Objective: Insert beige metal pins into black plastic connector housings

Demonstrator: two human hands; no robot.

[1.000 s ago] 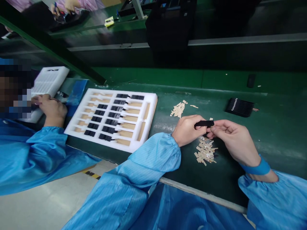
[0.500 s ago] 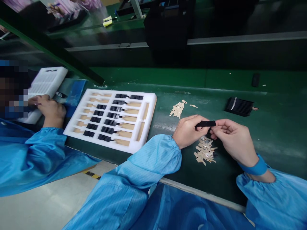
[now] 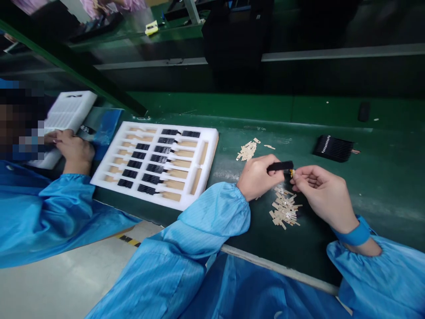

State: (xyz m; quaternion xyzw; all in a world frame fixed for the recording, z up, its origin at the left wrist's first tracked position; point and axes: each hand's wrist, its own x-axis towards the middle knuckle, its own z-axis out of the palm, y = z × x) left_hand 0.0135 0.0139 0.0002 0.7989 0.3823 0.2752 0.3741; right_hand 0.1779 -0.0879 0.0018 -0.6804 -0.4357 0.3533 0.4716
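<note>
Head view: left hand (image 3: 260,176) is holding black strip (image 3: 280,166) between thumb and fingers, over green table (image 3: 392,186). Right hand (image 3: 323,192) is bending thumb and finger close together by small yellow bit (image 3: 292,173) at strip's right end; cannot tell if it is gripping. Near pile of pale slips (image 3: 285,210) is lying just below hands. Far pile (image 3: 246,151) is lying past left hand. White tray (image 3: 210,149) is sitting to left, holding black pieces (image 3: 154,168).
</note>
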